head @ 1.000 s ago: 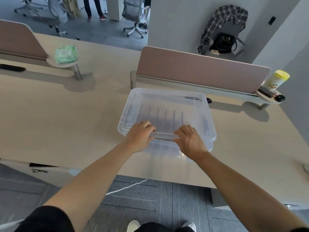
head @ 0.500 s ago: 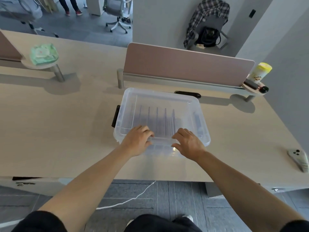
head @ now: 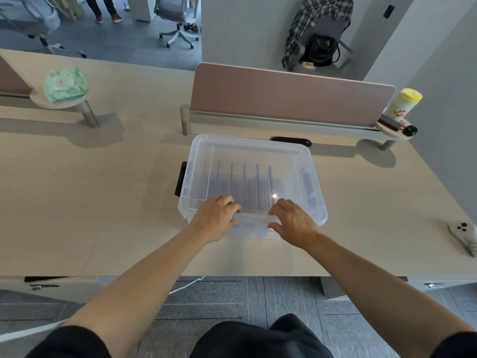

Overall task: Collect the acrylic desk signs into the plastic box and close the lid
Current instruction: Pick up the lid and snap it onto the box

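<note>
So the acrylic desk signs (head: pixel 245 187) are already sitting inside the plastic box (head: pixel 251 186), lined up on edge in a row, and you can see them through the clear lid (head: pixel 253 151), which is lying on top. The box is sitting on the tabletop (head: pixel 90 202) near its front edge, just in front of the pink divider panel (head: pixel 291 96).

Both hands are resting on the near rim of the lid. The left hand (head: pixel 215 220) is curling its fingers (head: pixel 231 202) down over the edge, and the right hand (head: pixel 293 223) is pressing with fingers (head: pixel 284 205) half bent, thumb out. Neither is really gripping anything, more like pushing down.

Looks to me like collecting is done and only snapping the lid shut is left. The black latch (head: pixel 180 182) on the left side is looking like it might not be clipped yet, hard to tell.

A remote (head: pixel 464 236) is lying off to the right, and a wipes pack (head: pixel 64 83) far left.
</note>
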### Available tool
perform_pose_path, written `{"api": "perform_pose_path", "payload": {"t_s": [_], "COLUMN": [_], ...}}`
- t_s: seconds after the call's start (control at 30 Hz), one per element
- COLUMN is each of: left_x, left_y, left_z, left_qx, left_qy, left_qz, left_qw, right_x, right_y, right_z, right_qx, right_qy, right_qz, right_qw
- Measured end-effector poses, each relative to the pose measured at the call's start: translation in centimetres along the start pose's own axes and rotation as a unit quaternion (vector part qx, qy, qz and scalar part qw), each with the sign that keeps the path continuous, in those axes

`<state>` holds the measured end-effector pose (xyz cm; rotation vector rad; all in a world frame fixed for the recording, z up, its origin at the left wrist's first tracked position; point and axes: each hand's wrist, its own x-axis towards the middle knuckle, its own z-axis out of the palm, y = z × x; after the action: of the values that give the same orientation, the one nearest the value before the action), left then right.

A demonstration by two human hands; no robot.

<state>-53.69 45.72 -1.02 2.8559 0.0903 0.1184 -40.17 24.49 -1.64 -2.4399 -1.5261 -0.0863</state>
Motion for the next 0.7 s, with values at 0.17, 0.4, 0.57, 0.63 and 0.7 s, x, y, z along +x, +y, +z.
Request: {"api": "perform_pose_path", "payload": {"t_s": [0.17, 0.4, 0.57, 0.63, 0.7], "left_x": [0.6, 3.2, 5.7, 5.7, 5.5], "left_y": [-0.3, -4.2, -5.5, -5.5, -5.7], "left_z": [-1.2, -2.8, -2.4, -1.2, -0.5], "left_qx": [-0.039, -0.041, 0.037, 0.061, 0.084], "left_qy": [-0.050, 0.078, -0.041, -0.055, -0.041], "left_qz": [-0.018, -0.081, -0.215, -0.226, -0.221], "left_qw": [0.998, 0.993, 0.975, 0.971, 0.971], "right_x": [1.0, 4.3, 7.4, 7.3, 6.6], "right_y": [0.4, 1.4, 4.0, 4.3, 4.3], "right_z": [-1.4, -4.2, -4.1, -3.1, -1.9], "right_qx": [0.050, 0.177, -0.020, -0.045, -0.041], "right_qy": [-0.114, -0.038, -0.154, -0.223, -0.243], "right_qz": [0.059, 0.236, 0.280, 0.297, 0.307], "right_qw": [0.990, 0.955, 0.947, 0.927, 0.919]}}
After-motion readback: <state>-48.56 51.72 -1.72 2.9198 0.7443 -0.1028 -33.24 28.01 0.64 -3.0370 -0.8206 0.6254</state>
